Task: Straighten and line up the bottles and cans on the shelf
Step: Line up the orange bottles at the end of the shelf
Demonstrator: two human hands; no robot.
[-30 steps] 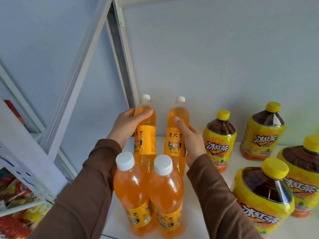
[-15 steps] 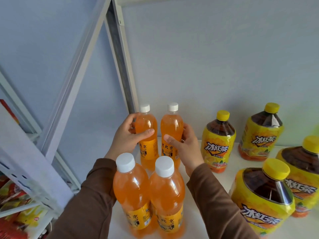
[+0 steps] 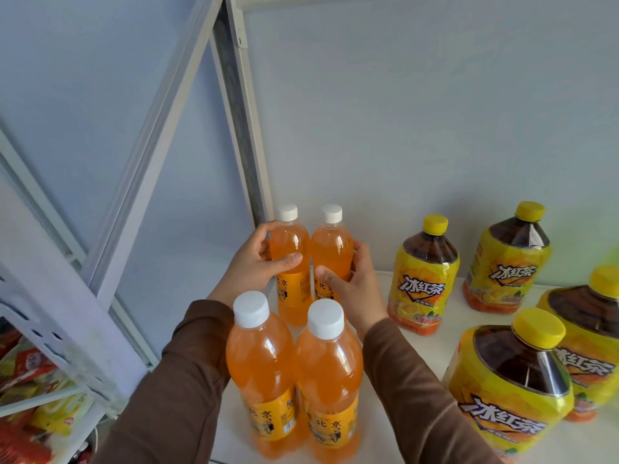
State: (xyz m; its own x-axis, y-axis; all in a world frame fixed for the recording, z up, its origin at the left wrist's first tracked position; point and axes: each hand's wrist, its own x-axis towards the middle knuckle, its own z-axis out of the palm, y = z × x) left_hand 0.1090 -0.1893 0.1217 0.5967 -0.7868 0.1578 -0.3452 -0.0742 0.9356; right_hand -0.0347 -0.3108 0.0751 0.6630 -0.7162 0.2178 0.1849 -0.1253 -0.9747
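Several orange soda bottles with white caps stand upright on the white shelf. My left hand grips the rear left orange bottle. My right hand grips the rear right orange bottle. These two rear bottles stand side by side, touching, near the back corner. In front of them, between my brown sleeves, stand the front left orange bottle and the front right orange bottle, also close together.
Several big iced-tea bottles with yellow caps stand to the right: one beside my right hand, one further back, a large one at the front. A white shelf upright rises at the back left. Snack packets lie on a lower left shelf.
Both hands have carried the two rear orange bottles further back and closer together. They now stand touching near the back corner.
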